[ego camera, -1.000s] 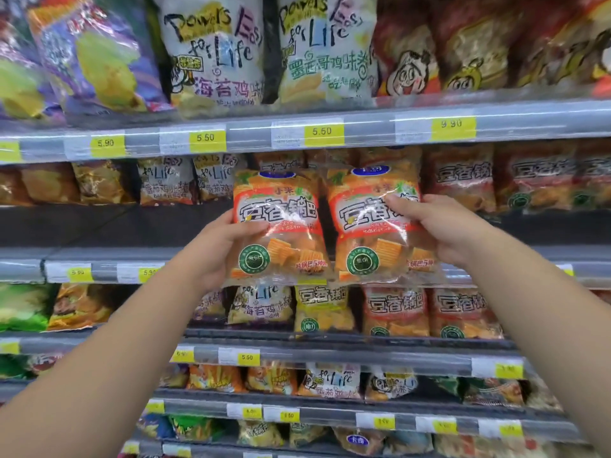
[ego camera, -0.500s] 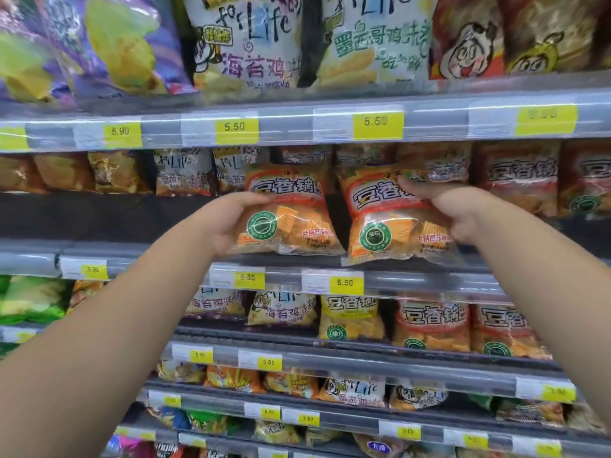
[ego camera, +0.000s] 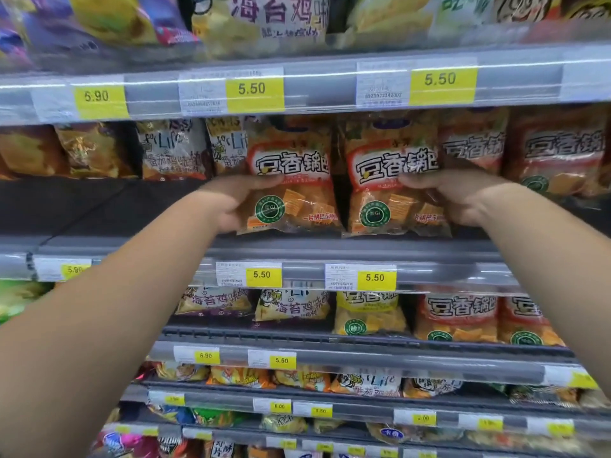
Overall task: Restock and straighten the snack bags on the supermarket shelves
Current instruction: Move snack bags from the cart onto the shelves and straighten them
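Two orange snack bags with a green round seal stand side by side on the second shelf (ego camera: 330, 249) from the top. My left hand (ego camera: 228, 203) grips the left orange bag (ego camera: 294, 180) at its left edge, thumb across the front. My right hand (ego camera: 453, 196) grips the right orange bag (ego camera: 390, 180) at its right edge. Both bags are upright, their bottoms at the shelf's front lip, and they nearly touch each other.
Red bags of the same brand (ego camera: 555, 153) stand right of my right hand. White-and-orange bags (ego camera: 172, 150) stand to the left, with a dark gap in front of them. Price rails with yellow tags (ego camera: 254, 89) run along every shelf; lower shelves hold more bags.
Both hands have pushed the two orange bags forward and down from mid-air onto the shelf, and stood them upright. The camera has moved closer to the shelf.
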